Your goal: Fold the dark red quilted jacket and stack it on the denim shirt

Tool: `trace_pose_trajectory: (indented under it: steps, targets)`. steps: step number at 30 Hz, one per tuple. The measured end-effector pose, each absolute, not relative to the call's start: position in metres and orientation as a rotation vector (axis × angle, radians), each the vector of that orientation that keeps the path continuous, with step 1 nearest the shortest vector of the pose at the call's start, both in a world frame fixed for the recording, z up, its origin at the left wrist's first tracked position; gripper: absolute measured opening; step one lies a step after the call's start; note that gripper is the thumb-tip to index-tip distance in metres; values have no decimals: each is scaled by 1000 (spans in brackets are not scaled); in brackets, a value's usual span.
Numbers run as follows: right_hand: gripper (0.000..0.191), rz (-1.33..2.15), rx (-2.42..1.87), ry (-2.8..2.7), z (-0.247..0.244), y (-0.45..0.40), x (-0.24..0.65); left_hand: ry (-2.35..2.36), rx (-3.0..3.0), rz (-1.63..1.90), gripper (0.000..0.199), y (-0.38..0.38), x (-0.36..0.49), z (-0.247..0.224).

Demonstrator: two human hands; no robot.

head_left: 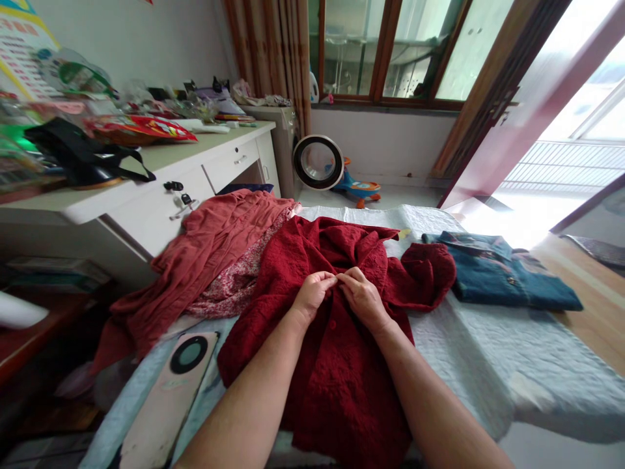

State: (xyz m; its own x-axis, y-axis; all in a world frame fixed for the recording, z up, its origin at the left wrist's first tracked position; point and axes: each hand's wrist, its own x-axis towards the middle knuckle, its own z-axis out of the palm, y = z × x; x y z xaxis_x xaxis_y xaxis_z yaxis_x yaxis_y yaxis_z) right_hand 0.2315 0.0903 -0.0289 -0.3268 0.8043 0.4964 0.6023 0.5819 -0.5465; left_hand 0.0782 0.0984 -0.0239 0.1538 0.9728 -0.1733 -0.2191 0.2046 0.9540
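Note:
A dark red button-front shirt lies spread on a light blue cloth-covered surface, one sleeve bent out to the right. My left hand and my right hand meet at its upper front, fingertips pinched on the fabric edges. One red button shows on the front just below my fingers. Whatever sits exactly between the fingertips is hidden. To the left, a faded red garment and a flower-patterned cloth lie beside the shirt.
Folded blue jeans lie on the right of the light blue cloth. A phone-like pale object rests at the front left. A cluttered white desk stands left, and a washing machine with its round door open stands behind.

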Motion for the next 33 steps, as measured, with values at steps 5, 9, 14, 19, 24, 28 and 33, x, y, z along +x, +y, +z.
trace_pose_trajectory:
  steps: [5,9,14,19,24,28,33]
  targets:
    - [24,386,-1192,-2035,-33,94,235,1048,1146,1080,39,93,82,-24]
    - [20,463,-1168,-2013,-37,98,239,1057,1187,1045,37,95,79,-27]
    - [17,625,-1058,-1956,-34,101,243,1019,1199,1065,29,98,75,-29]
    - [22,716,-994,-1940,-32,101,247,993,1211,1076,22,97,74,-26]
    - [21,745,-997,-1897,-36,103,250,972,1251,1082,17,96,72,-23]
    - [16,705,-998,-1865,-38,103,248,933,1190,1029,17,96,70,-22]
    - [17,464,-1124,-1702,-32,96,242,886,978,1012,21,97,71,-22]
